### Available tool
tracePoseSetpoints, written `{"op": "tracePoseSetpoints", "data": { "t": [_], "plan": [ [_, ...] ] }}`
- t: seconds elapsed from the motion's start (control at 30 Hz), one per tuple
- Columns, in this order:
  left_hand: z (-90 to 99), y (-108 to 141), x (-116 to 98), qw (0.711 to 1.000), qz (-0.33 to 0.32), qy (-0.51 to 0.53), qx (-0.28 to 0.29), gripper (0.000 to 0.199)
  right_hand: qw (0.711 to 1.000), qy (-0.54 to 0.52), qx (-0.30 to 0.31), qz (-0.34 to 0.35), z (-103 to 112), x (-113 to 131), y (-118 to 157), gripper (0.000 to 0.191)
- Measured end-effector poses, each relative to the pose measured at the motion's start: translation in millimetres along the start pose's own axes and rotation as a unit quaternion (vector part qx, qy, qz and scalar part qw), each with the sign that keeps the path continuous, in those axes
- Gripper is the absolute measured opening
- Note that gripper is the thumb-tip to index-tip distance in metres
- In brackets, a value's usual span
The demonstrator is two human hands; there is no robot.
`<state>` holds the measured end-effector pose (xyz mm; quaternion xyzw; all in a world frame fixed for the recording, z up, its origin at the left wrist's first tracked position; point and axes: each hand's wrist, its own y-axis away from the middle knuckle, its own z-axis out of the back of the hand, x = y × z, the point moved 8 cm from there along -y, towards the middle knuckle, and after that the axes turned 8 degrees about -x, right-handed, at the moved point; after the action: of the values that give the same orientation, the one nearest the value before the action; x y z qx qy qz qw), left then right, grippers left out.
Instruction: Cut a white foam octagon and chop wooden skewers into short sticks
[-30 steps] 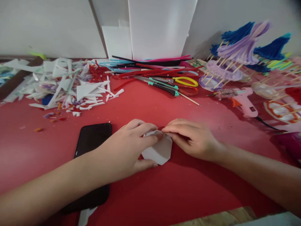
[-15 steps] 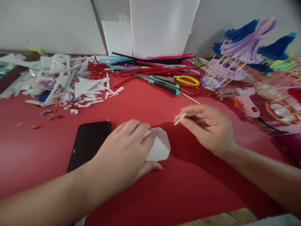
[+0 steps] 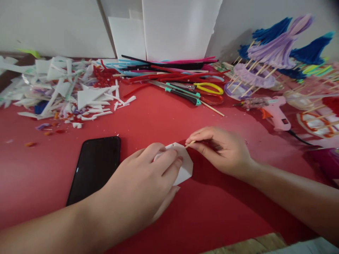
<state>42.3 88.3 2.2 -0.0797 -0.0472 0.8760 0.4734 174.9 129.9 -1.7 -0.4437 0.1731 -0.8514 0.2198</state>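
A white many-sided board piece (image 3: 185, 165) with a small hole near its far edge lies on the red table. My left hand (image 3: 148, 180) grips it, fingers curled over its top and left side, hiding much of it. A short wooden stick (image 3: 190, 144) is pinched between the thumb and fingertips of my right hand (image 3: 222, 151). The stick's tip is at the upper right edge of the white piece; whether it touches I cannot tell.
A black phone (image 3: 94, 169) lies left of my left hand. Behind are white scraps (image 3: 92, 97), pipe cleaners (image 3: 169, 67), a utility knife (image 3: 182, 93), yellow-handled scissors (image 3: 210, 88) and another stick (image 3: 213, 107). A pink glue gun (image 3: 277, 111) and carousel-like crafts (image 3: 272, 53) stand right.
My right hand has moved left and down, bringing the stick to the white piece's edge. My left fingers have closed further over the piece, its thumb drawing in.
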Motion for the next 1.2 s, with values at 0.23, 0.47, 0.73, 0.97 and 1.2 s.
{"op": "tracePoseSetpoints", "data": {
  "t": [0.23, 0.47, 0.73, 0.97, 1.2],
  "plan": [
    [-2.6, -0.4, -1.0, 1.0, -0.015, 0.011, 0.006, 0.037, 0.999, 0.022, 0.023, 0.02, -4.0, 6.0, 0.3, 0.013],
    [-4.3, -3.5, 1.1, 0.999, -0.003, 0.027, 0.019, 0.039, 0.999, 0.025, 0.02, 0.017, -3.9, 4.6, 0.9, 0.013],
    [-5.7, -2.4, 2.0, 0.999, -0.008, 0.026, 0.029, 0.038, 0.999, 0.023, 0.022, 0.024, -4.6, 5.6, 0.8, 0.013],
    [-3.3, -1.7, 1.3, 1.0, -0.011, 0.009, 0.007, 0.037, 0.999, 0.025, 0.025, 0.035, -6.0, 7.6, 1.4, 0.014],
    [-3.5, -2.8, 1.6, 1.0, -0.002, 0.009, 0.019, 0.036, 0.999, 0.02, 0.023, 0.04, -8.2, 8.6, 0.9, 0.014]
  ]
}}
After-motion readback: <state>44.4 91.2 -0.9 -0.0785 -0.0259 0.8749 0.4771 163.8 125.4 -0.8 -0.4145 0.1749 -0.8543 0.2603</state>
